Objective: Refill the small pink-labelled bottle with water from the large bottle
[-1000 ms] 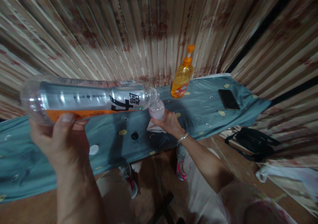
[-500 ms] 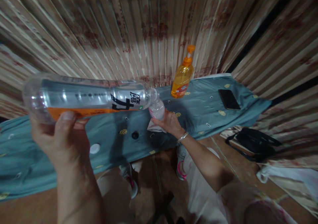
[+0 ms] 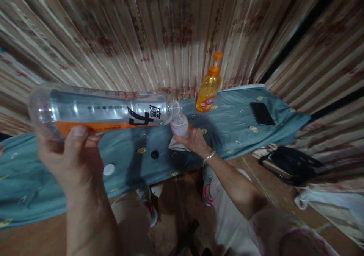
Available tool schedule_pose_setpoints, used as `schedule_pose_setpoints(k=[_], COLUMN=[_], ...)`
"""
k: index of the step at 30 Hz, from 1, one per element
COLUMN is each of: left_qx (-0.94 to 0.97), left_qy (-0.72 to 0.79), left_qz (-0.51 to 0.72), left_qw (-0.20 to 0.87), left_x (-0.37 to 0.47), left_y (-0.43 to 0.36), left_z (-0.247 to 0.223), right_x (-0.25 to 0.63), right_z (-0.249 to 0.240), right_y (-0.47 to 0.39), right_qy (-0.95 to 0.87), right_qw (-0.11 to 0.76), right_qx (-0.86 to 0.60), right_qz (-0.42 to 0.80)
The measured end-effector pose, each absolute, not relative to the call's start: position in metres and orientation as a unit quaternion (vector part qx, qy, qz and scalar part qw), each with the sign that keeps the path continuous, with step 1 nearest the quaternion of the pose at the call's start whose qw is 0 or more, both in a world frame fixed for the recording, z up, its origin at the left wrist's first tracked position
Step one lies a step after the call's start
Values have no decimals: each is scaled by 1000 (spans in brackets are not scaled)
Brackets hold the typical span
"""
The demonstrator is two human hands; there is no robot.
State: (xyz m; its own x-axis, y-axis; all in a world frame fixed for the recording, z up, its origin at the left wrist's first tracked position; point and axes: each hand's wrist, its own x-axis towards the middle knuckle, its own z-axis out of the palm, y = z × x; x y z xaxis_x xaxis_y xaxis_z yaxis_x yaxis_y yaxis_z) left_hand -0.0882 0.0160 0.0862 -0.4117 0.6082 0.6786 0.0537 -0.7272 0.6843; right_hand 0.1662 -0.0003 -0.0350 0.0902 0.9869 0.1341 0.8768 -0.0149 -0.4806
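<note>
A large clear plastic bottle (image 3: 108, 108) with a silver and orange label lies almost level in the air, its mouth pointing right. My left hand (image 3: 74, 157) is closed around its base end from below. The bottle's mouth meets the opening of a small clear bottle (image 3: 179, 125), which leans a little. My right hand (image 3: 195, 138) grips that small bottle from the right; a pale cloth (image 3: 178, 145) lies under it. On the covered table are a white cap (image 3: 109, 169) and a small black cap (image 3: 154, 154). Whether liquid is flowing is hard to see.
An orange pump bottle (image 3: 209, 87) stands at the back by the pleated curtain (image 3: 113, 32). A black phone (image 3: 262, 114) lies toward the right end of the teal tablecloth (image 3: 227, 116). A black bag (image 3: 292, 163) sits low at the right.
The large bottle and my left hand have shifted very slightly to the right. The small bottle and my right hand look the same.
</note>
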Motion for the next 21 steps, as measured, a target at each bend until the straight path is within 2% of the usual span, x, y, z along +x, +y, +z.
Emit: schedule_pose_setpoints(k=[11,21], left_qx=[498,500], left_qy=[285,332], left_qz=[797,782], left_qw=[188,169], left_x=[-91,-95], left_y=[18,19], left_z=[85,79], right_x=[165,165], right_z=[-36,-34], right_y=[0,-1], right_qy=[-662,-660], right_qw=[231,238], right_qx=[-703,-701], right_qz=[122,124])
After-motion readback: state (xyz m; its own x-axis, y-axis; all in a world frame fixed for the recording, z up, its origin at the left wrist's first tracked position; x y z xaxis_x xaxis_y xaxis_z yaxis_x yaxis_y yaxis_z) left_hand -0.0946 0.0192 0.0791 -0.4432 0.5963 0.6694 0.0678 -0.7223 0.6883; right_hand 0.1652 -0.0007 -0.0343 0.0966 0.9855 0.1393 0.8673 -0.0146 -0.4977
